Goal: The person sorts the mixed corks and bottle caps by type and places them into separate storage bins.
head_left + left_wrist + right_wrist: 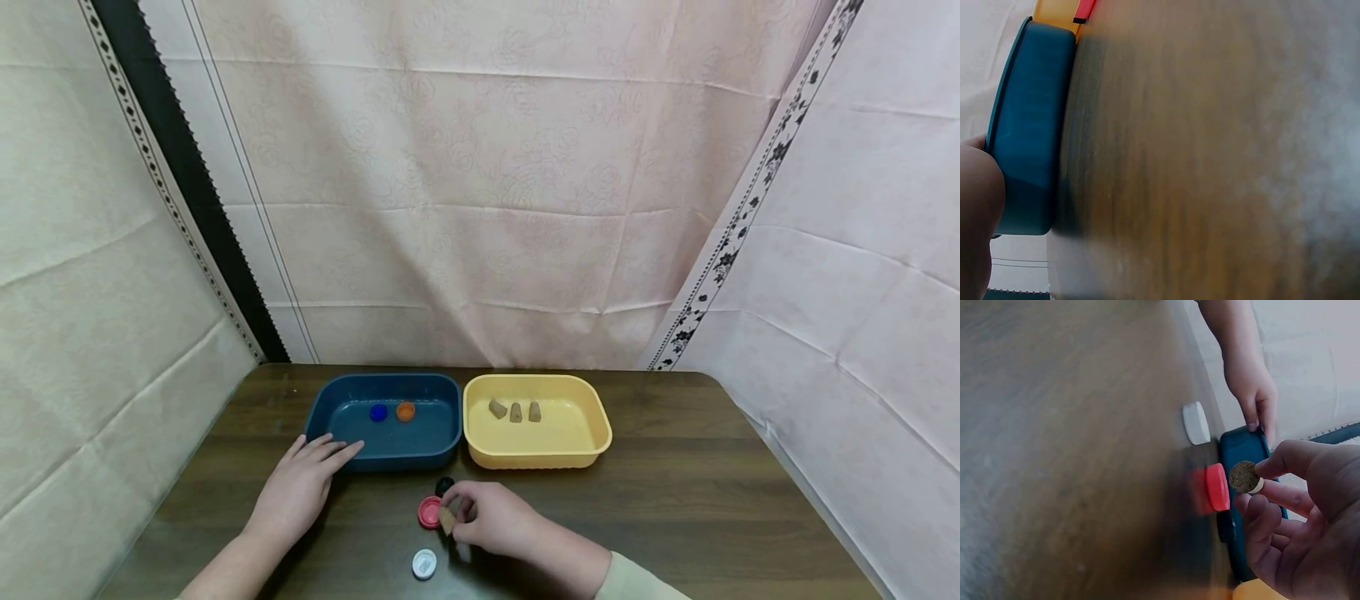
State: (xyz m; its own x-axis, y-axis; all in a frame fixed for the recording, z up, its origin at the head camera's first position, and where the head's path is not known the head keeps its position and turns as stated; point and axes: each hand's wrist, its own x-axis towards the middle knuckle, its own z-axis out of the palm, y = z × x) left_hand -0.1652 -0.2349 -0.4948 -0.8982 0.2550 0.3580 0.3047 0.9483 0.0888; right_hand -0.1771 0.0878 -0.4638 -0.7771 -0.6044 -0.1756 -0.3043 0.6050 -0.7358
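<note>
Near the front of the wooden table, my right hand (pixel 498 518) pinches a cork (pixel 447 521) between thumb and fingers; the cork's round end (pixel 1245 477) faces the right wrist camera. Close by the cork lie a red bottle cap (pixel 429 512) and a black cap (pixel 445 486), partly behind the fingers. Nearer the front is a white cap (pixel 424 564). My left hand (pixel 295 492) rests on the near left corner of the blue tray (pixel 382 462), fingers spread over its rim. Inside that tray are a dark blue cap (pixel 378 412) and an orange cap (pixel 406 411).
To the right of the blue tray stands a yellow tray (pixel 536 454) holding three corks (pixel 516 412). Both trays are side by side toward the back of the table (pixel 675 500). Pale patterned cloth (pixel 487 167) hangs behind and at both sides.
</note>
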